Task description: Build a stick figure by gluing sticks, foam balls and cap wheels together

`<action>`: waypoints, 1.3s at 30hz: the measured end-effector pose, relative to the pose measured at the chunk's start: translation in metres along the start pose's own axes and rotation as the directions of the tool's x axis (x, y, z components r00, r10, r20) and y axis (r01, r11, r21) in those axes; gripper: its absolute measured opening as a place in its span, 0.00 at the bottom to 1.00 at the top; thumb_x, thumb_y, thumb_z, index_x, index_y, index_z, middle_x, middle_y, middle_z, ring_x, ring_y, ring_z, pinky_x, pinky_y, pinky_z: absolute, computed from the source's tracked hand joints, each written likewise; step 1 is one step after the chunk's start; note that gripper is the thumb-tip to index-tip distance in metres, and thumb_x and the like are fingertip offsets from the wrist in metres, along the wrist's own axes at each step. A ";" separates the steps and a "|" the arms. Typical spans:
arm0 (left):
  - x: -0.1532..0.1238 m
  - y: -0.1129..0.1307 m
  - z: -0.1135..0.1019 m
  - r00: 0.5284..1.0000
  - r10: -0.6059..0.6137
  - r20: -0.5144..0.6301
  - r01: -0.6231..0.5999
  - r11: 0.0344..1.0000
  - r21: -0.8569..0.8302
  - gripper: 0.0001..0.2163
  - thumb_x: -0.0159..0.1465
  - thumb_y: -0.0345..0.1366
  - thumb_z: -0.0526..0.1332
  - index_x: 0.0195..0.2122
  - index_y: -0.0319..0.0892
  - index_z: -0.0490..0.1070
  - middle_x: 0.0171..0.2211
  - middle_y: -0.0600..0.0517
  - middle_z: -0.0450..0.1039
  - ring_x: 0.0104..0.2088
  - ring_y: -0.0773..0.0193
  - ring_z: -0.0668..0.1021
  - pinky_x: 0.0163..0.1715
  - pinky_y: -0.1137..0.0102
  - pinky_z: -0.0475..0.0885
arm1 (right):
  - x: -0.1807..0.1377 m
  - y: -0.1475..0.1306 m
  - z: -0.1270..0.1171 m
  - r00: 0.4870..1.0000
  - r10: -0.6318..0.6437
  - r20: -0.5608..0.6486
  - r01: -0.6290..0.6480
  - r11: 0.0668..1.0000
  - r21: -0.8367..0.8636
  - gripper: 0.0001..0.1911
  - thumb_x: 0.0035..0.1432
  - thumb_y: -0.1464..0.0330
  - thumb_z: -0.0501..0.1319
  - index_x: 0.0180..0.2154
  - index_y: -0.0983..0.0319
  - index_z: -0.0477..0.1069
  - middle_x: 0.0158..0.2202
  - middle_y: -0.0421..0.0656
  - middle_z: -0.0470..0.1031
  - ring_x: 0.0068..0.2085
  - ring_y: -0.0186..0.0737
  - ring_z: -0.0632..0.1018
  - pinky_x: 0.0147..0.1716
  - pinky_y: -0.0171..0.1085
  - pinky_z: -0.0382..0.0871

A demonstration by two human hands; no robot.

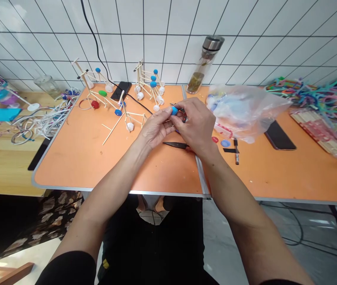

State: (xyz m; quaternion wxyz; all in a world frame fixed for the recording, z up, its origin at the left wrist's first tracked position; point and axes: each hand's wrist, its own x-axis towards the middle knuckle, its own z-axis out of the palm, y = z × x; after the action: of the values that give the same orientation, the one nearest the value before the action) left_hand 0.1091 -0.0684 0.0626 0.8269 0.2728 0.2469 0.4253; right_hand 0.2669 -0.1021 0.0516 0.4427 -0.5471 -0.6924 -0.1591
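A small round blue cap (174,111) is pinched above the orange table between the fingertips of both hands. My left hand (158,127) grips it from the left, palm partly turned up. From the right, my right hand (197,122) closes on it with thumb and forefinger. Right below the hands lies a dark pointed tool (175,145), its other end hidden by my right hand. Just left of my left hand stands a small wooden-stick frame (134,116) with a white round piece on it. Two joined loose sticks (112,130) lie farther left.
More stick frames (149,85) with coloured caps stand toward the wall. A tall glass bottle (204,65) and a plastic bag (242,109) stand behind my right hand. A phone (279,135), a blue disc (226,143) and a marker-like stick (236,152) lie right.
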 end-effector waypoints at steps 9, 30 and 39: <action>0.000 0.004 -0.001 0.997 -0.046 -0.058 0.046 0.999 -0.005 0.11 0.82 0.41 0.69 0.45 0.40 0.86 0.41 0.47 0.92 0.48 0.61 0.93 0.64 0.65 0.83 | 0.005 0.000 -0.002 0.994 -0.013 0.109 -0.017 0.962 0.271 0.19 0.73 0.62 0.69 0.62 0.51 0.82 0.61 0.47 0.87 0.58 0.56 0.86 0.61 0.56 0.83; -0.003 0.001 0.003 0.995 -0.054 -0.086 0.055 0.998 0.001 0.10 0.81 0.40 0.69 0.45 0.40 0.86 0.46 0.44 0.92 0.57 0.56 0.92 0.71 0.59 0.80 | 0.003 0.005 0.005 0.994 -0.038 0.101 0.008 0.961 0.275 0.10 0.76 0.61 0.68 0.53 0.52 0.86 0.53 0.46 0.90 0.54 0.56 0.87 0.56 0.53 0.82; 0.000 -0.001 0.001 0.990 -0.072 -0.125 0.070 0.997 -0.024 0.11 0.80 0.44 0.71 0.49 0.41 0.87 0.46 0.44 0.93 0.53 0.57 0.93 0.69 0.59 0.82 | 0.003 0.007 0.005 0.995 -0.037 0.091 0.009 0.957 0.289 0.11 0.76 0.60 0.67 0.53 0.51 0.87 0.53 0.46 0.91 0.54 0.55 0.88 0.55 0.53 0.83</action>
State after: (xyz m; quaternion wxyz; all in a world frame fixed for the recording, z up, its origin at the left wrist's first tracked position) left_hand 0.1101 -0.0694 0.0630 0.8269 0.2285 0.3039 0.4143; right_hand 0.2711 -0.0941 0.0494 0.4821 -0.4759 -0.7347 -0.0353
